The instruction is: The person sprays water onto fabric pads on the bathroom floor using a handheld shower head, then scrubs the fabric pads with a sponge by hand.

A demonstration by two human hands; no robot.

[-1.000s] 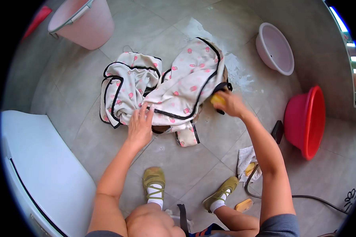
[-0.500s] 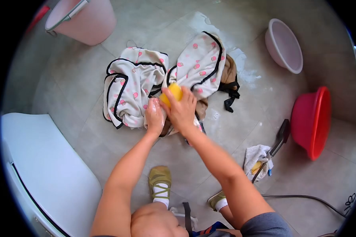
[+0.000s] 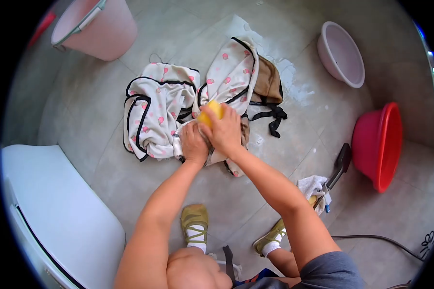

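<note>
A white cloth item (image 3: 154, 113) with pink prints, black edging, brown parts and black ties lies bunched on the floor. My right hand (image 3: 225, 129) is closed around a yellow bar of soap (image 3: 213, 111), held against the cloth's middle. Beside it, my left hand (image 3: 196, 143) has its fingers curled over a fold of the same cloth, gripping it. The soap's lower part is covered by my right fingers, and the fold under my left palm is hidden.
A pink bucket (image 3: 103, 33) stands at upper left, a pale basin (image 3: 341, 55) and a red basin (image 3: 378, 147) at right. Near my right foot are a white rag (image 3: 311, 185) and a dark-handled tool (image 3: 341, 164). A white lidded appliance (image 3: 58, 207) fills the lower left. White residue (image 3: 294, 82) marks the floor.
My left hand has turned palm down and closed on the cloth. The cloth's right part has shifted left, showing more of the brown section. The soap stays in my right hand.
</note>
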